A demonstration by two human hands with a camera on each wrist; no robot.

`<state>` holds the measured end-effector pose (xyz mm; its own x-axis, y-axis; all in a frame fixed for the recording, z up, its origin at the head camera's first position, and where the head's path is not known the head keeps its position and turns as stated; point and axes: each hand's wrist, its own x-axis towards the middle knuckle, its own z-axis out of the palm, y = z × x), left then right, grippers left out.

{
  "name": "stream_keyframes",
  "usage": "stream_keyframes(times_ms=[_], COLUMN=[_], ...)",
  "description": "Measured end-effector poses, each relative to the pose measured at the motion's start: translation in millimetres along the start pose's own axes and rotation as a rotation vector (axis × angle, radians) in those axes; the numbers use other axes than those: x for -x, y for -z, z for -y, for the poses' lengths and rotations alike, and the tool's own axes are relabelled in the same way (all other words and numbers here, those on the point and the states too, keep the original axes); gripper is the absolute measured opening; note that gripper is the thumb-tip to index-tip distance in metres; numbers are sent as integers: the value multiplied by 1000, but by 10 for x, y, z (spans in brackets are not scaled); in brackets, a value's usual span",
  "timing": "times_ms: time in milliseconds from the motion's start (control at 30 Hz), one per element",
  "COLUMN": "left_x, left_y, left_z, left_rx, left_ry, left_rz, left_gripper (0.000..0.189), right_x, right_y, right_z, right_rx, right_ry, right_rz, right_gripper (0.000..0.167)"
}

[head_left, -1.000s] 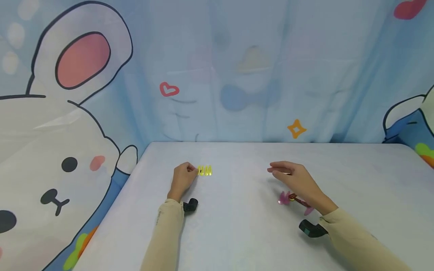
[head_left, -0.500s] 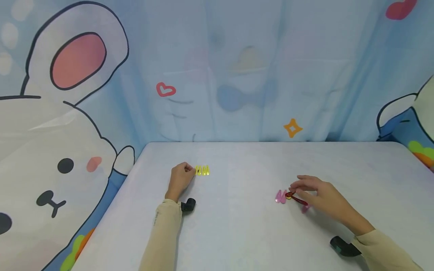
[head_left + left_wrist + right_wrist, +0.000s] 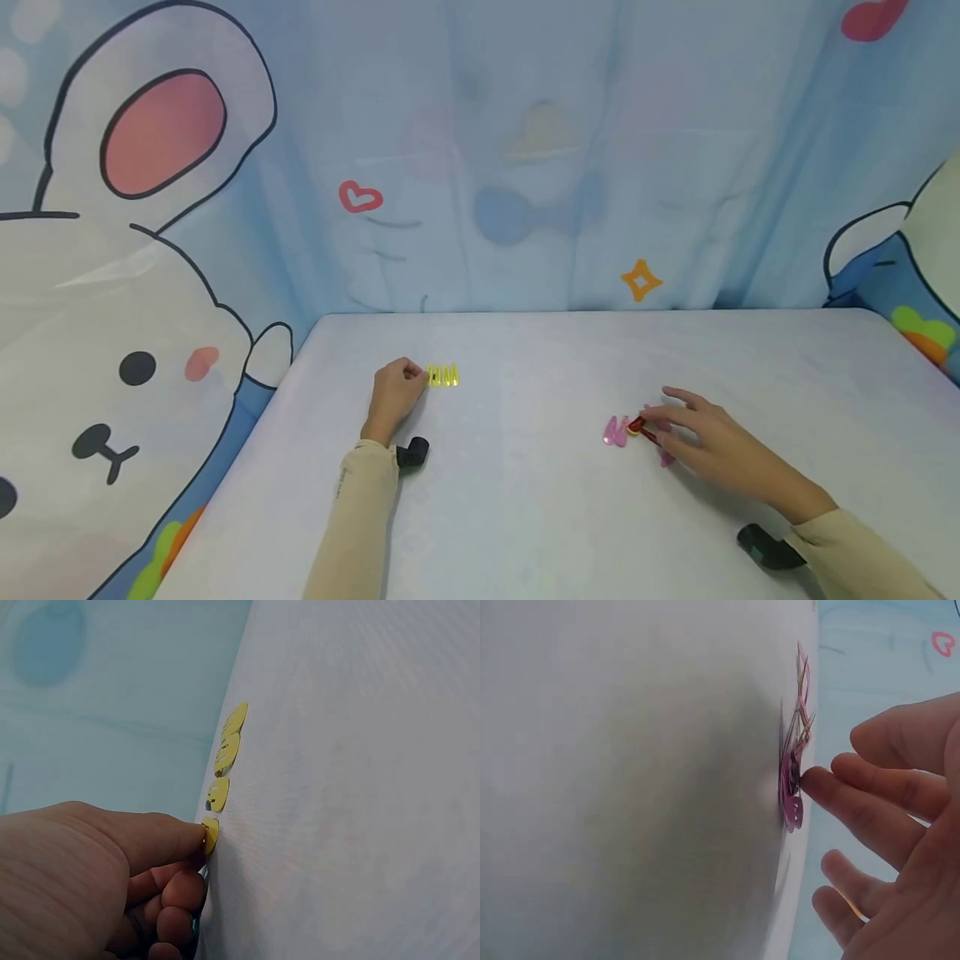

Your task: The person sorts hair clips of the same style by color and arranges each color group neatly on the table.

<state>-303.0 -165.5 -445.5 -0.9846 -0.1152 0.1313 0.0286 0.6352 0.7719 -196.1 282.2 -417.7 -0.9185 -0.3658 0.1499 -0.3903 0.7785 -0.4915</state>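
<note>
Several yellow snap hair clips (image 3: 450, 375) lie in a row at the left of the table. My left hand (image 3: 393, 396) is at the row's left end, pinching the last yellow hair clip (image 3: 211, 835) between thumb and fingertips. To the right lies a small heap of pink hair clips (image 3: 615, 431) and dark red hair clips (image 3: 636, 426). Over it is my right hand (image 3: 716, 446), fingers spread and slightly bent. One fingertip reaches the heap in the right wrist view, while the thumb stays apart. The hand hides part of the heap.
A white-covered table (image 3: 517, 492) spans the space, with its far edge against a printed blue curtain (image 3: 450, 100). Black wrist cameras (image 3: 413, 452) sit on both forearms, close above the tabletop.
My right hand has moved right and down from above the table's middle to the pink and red hair clips. The left hand stays at the yellow row; the view has shifted slightly.
</note>
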Motion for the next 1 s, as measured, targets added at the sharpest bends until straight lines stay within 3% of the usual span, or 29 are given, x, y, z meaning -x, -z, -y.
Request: stream_keyframes(times_ms=[267, 500, 700, 833, 1000], left_x=[12, 2, 1, 0, -7], left_y=[0, 5, 10, 12, 10], left_z=[11, 1, 4, 4, -7], left_rx=[6, 4, 8, 7, 4], left_ry=[-15, -6, -1, -6, -6], left_rz=[1, 3, 3, 2, 3], left_gripper=[10, 10, 10, 10, 11], right_x=[-118, -161, -259, -301, -314], right_y=[-9, -19, -93, -130, -141], right_z=[-32, -33, 69, 116, 136], right_rx=[46, 83, 233, 345, 402], right_ry=[21, 50, 228, 259, 268], right_rz=[1, -113, -220, -176, -128], right_gripper=[36, 34, 23, 26, 23])
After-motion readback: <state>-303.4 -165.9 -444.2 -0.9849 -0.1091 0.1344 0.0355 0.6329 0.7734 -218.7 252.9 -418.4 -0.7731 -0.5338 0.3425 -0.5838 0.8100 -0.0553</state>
